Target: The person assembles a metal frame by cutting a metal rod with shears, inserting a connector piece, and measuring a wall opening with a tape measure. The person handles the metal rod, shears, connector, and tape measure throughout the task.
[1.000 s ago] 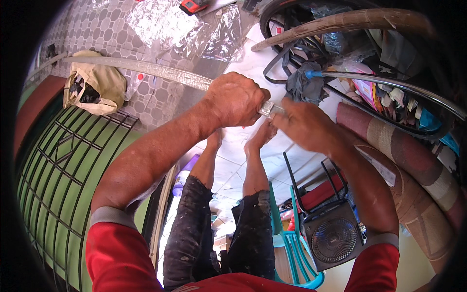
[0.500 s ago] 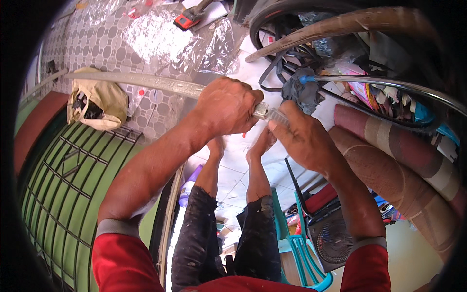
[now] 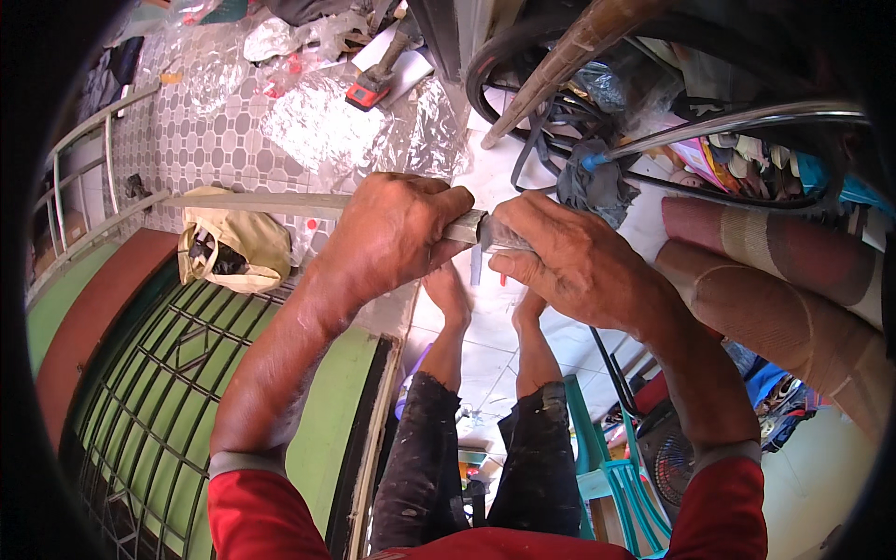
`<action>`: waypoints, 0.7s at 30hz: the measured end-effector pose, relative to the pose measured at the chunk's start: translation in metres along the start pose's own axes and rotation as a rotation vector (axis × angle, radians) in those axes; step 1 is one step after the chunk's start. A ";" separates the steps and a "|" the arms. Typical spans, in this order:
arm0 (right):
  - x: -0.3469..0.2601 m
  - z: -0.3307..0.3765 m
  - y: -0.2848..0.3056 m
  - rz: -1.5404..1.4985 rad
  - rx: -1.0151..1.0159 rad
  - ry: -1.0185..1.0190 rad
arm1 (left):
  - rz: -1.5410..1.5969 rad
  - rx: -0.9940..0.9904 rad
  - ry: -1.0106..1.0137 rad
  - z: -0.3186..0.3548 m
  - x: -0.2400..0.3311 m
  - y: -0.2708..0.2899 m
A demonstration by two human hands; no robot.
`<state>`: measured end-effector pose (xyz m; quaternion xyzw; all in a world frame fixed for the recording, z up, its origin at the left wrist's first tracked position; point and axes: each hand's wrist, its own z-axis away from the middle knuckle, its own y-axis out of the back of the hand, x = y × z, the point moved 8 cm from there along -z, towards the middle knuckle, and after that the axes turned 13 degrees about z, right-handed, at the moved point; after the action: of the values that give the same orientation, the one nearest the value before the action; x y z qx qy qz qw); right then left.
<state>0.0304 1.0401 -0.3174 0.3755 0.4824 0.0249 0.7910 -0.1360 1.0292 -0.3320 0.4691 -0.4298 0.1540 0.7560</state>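
My left hand is wrapped tight around a long pale metal bar, fingers curled over the top and thumb underneath, so the bar runs out of my fist to the left and its cut end just shows at the right side of my knuckles. My right hand meets it there: those fingers are pinched narrow on a small greyish piece that sits against the bar's end, right between the two hands, though I cannot tell exactly what the piece is or whether it goes into the bar. The two hands nearly touch at that joint. Below them are my bare feet and dark trousers on the white tiled floor. To the left of the bar lies a tan cloth bag on the patterned grey tiles, with crumpled clear plastic sheet and a red-handled tool farther up. A green metal grille lies at lower left. To the right are rolled reddish mats, a bicycle wheel and a curved chrome tube, with a small fan and a teal plastic chair at lower right.
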 end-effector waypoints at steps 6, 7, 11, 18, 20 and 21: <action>-0.007 0.000 0.000 0.033 -0.037 -0.032 | 0.017 -0.015 -0.019 0.008 0.009 0.006; -0.009 0.000 -0.001 0.091 -0.035 -0.053 | 0.015 -0.008 -0.007 0.008 0.011 0.006; -0.027 0.001 -0.005 0.325 0.061 0.012 | 0.000 -0.005 -0.032 0.012 0.019 0.005; -0.027 0.004 -0.028 0.522 0.136 0.173 | -0.045 0.020 -0.034 0.027 0.001 -0.027; -0.022 0.009 -0.042 0.543 0.143 0.186 | -0.070 0.060 -0.048 0.033 -0.007 -0.040; -0.018 0.011 -0.050 0.550 0.140 0.176 | -0.088 0.076 -0.065 0.034 -0.010 -0.046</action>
<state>0.0132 0.9906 -0.3323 0.5422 0.4301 0.2373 0.6817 -0.1296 0.9782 -0.3598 0.5207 -0.4270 0.1214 0.7293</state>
